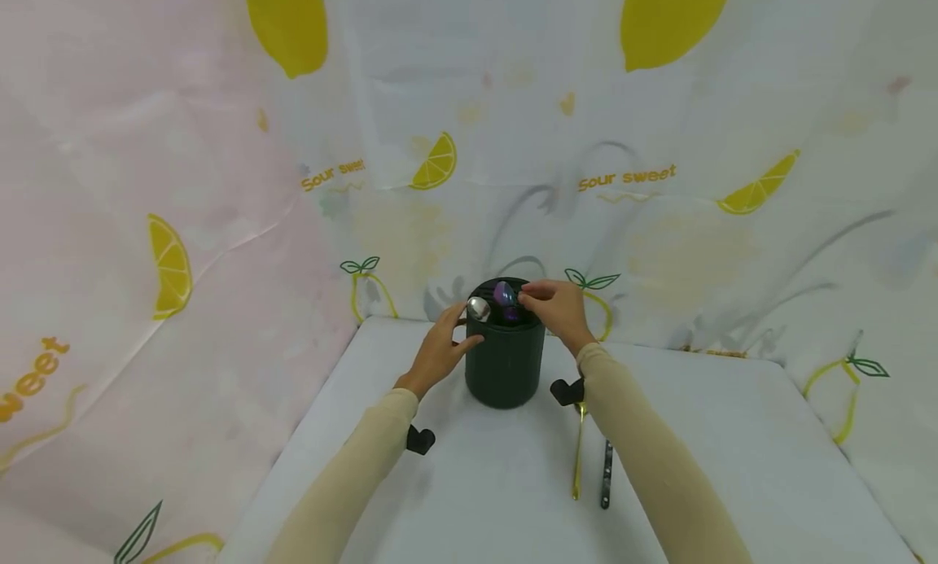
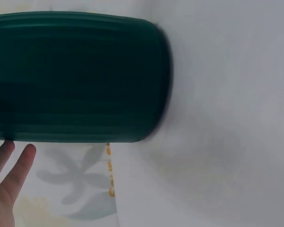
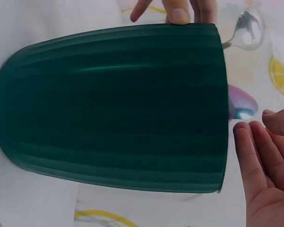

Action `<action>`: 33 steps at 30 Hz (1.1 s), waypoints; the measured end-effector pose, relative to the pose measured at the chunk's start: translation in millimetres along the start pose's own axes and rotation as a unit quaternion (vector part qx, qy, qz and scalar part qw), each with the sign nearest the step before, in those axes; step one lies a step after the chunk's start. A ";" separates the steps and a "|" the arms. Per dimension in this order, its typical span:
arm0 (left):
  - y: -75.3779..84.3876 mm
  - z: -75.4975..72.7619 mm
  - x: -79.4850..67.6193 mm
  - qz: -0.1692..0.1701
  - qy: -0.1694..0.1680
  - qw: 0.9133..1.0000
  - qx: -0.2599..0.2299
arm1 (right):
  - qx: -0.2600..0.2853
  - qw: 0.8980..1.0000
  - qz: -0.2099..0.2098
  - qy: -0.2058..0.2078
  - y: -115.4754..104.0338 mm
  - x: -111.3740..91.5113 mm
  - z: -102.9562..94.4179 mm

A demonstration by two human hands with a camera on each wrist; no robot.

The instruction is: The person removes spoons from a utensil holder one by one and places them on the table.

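Slim gold utensil (image 1: 577, 458) flat on white table (image 1: 498, 474). Beyond: ribbed, tapering green container (image 1: 506, 365); left hand (image 1: 438, 348), fingers straight, touches its side. Rounded, glossy iridescent spoon (image 1: 504, 294) inside, head above rim, just beside right hand (image 1: 560, 308), fingertips parted. Lemon-print cloth (image 1: 469, 84) behind.

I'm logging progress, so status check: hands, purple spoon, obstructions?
Left hand against green container; right hand open beside purple spoon. Purple spoon in container, bowl showing above. Silver spoon left of it, apparently not in the way.
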State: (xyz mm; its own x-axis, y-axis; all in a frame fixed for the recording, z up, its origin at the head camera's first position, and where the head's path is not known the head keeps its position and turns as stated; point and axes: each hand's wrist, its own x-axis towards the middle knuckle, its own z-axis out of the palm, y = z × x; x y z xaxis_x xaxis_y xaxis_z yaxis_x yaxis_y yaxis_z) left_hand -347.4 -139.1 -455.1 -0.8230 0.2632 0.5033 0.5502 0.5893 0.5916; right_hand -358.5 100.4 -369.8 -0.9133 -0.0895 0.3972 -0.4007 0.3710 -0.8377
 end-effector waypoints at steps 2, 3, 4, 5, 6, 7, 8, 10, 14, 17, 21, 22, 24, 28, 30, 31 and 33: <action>0.1 -0.2 0.7 0.001 0.000 1.000 0.004 | -0.011 1.000 -0.004 0.003 1.4 2.0 4.0; 0.0 -0.5 0.9 0.001 0.000 1.000 0.005 | -0.012 1.000 -0.004 0.002 1.9 2.8 5.7; 0.4 -0.6 1.2 0.000 0.001 1.000 0.007 | -0.011 1.000 -0.004 0.001 2.9 3.6 7.0; 0.8 -0.6 1.5 0.001 0.003 1.000 0.006 | -0.008 1.000 -0.005 0.000 4.3 4.4 8.1; 0.7 -0.3 1.7 0.001 0.004 1.000 0.005 | -0.006 1.000 -0.004 0.000 5.8 5.5 9.1; 0.3 0.2 1.8 0.002 0.005 1.000 0.004 | -0.004 1.000 -0.002 0.001 6.9 6.4 9.9; -0.4 0.9 1.8 0.005 0.007 1.000 0.001 | -0.001 1.000 0.001 0.000 8.0 7.2 10.6; -1.5 2.2 1.7 0.006 0.008 1.000 -0.004 | -0.001 1.000 0.003 0.001 10.5 9.0 11.9; -2.8 3.0 1.2 0.001 0.005 1.000 -0.010 | -0.006 1.000 0.013 0.003 11.4 11.1 15.7; -2.5 2.0 1.2 -0.003 0.003 1.000 -0.009 | -0.001 1.000 0.022 0.006 11.0 12.1 19.4; 0.7 0.5 2.1 -0.005 0.001 1.000 -0.006 | 0.018 0.999 0.027 0.012 11.2 12.6 20.1; 1.6 0.2 2.2 -0.004 0.002 1.000 -0.006 | 0.022 0.999 0.028 0.012 11.3 12.7 19.8; 3.1 -0.3 1.8 -0.004 0.004 1.000 -0.007 | 0.034 0.999 0.032 0.009 10.7 12.6 19.1; 3.8 0.0 0.6 -0.004 0.001 1.000 -0.006 | 0.075 0.996 0.046 0.003 8.0 13.1 17.5; 3.6 0.3 0.2 -0.005 0.000 1.000 -0.005 | 0.092 0.995 0.049 0.001 4.9 14.0 16.3; 3.3 0.4 0.1 -0.005 0.001 1.000 -0.004 | 0.097 0.994 0.048 -0.001 2.9 14.5 15.6; 3.1 0.0 0.1 -0.005 0.004 1.000 -0.006 | 0.101 0.994 0.045 -0.002 -1.6 15.7 14.0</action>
State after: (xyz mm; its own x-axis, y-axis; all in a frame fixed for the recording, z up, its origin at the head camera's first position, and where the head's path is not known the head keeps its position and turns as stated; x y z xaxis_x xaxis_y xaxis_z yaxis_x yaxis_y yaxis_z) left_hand -345.8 -137.2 -453.2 -0.8271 0.2519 0.5024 0.5441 0.5827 0.6036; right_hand -373.1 85.5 -367.5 -0.9462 -0.0683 0.3164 -0.3237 0.1855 -0.9278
